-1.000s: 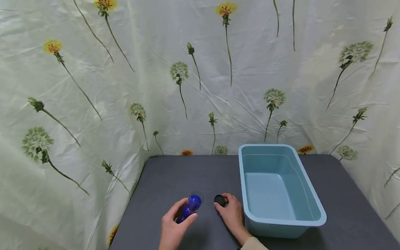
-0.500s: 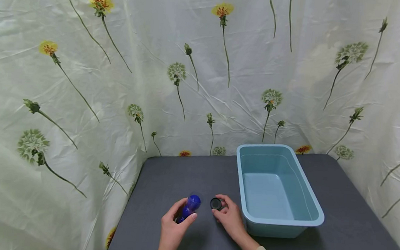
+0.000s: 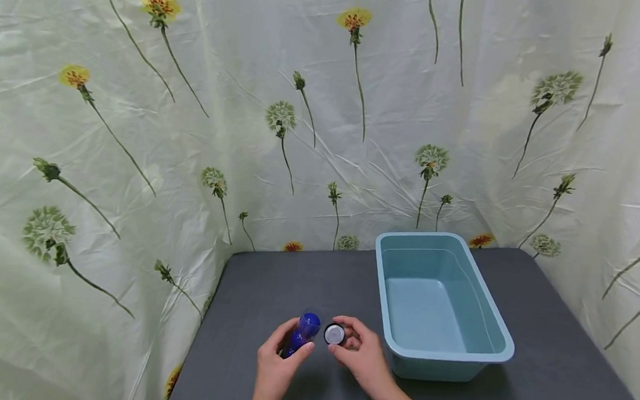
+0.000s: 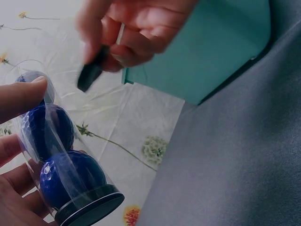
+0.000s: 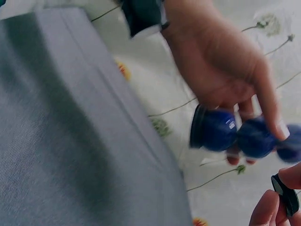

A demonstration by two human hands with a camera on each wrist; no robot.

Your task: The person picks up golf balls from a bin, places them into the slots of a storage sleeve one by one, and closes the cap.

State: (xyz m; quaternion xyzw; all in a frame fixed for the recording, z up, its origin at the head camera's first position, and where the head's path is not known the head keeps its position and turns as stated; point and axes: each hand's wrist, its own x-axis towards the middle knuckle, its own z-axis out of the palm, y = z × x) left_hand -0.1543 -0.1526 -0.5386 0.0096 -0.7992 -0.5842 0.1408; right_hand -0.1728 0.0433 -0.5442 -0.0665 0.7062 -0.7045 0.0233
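A clear tube [image 4: 73, 176] with blue golf balls stacked inside is gripped by my left hand [image 3: 277, 365], thumb on one side and fingers on the other. A black cap closes the tube's lower end, while the upper end appears uncapped. Between thumb and fingers my right hand [image 3: 367, 363] pinches a separate black cap [image 3: 335, 334], its pale inner face visible in the head view. That cap is just right of the tube's upper end, apart from it. In the right wrist view the golf balls [image 5: 256, 137] lie in a row and look slightly blurred.
A light blue plastic basin [image 3: 426, 355] stands on the dark grey table [image 3: 286, 278], close to the right of my right hand. Behind and at the sides hangs a pale curtain [image 3: 240, 64] printed with dandelions.
My right hand has moved left toward the tube, raising the black cap and turning it so its pale inside shows. The left hand keeps its hold on the tube, almost still.
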